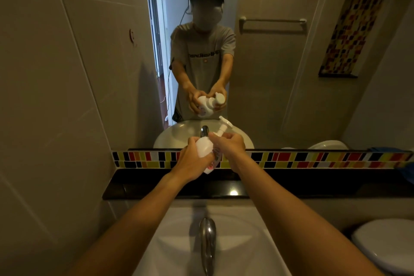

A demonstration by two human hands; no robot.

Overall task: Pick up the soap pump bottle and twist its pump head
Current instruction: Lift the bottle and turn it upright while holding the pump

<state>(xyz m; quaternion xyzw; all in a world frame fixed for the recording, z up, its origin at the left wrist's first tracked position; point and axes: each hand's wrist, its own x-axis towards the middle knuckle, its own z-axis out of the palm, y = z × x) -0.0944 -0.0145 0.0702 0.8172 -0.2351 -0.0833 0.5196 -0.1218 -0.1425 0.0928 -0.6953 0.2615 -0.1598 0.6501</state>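
Note:
A white soap pump bottle (pixel 205 149) with a pink label is held in the air above the black ledge, tilted with its top to the upper right. My left hand (pixel 191 161) wraps the bottle's body from the left. My right hand (pixel 230 147) grips the bottle at its neck and collar, just below the white pump head (pixel 225 123), which sticks up past my fingers with its spout pointing left. The lower part of the bottle shows between my two hands.
A black stone ledge (pixel 291 184) runs under a strip of coloured tiles (pixel 313 159) and a wall mirror (pixel 268 74). Below are a white basin (pixel 246 242) with a chrome tap (pixel 207 242), and a toilet (pixel 385 244) at the lower right. A tiled wall closes the left.

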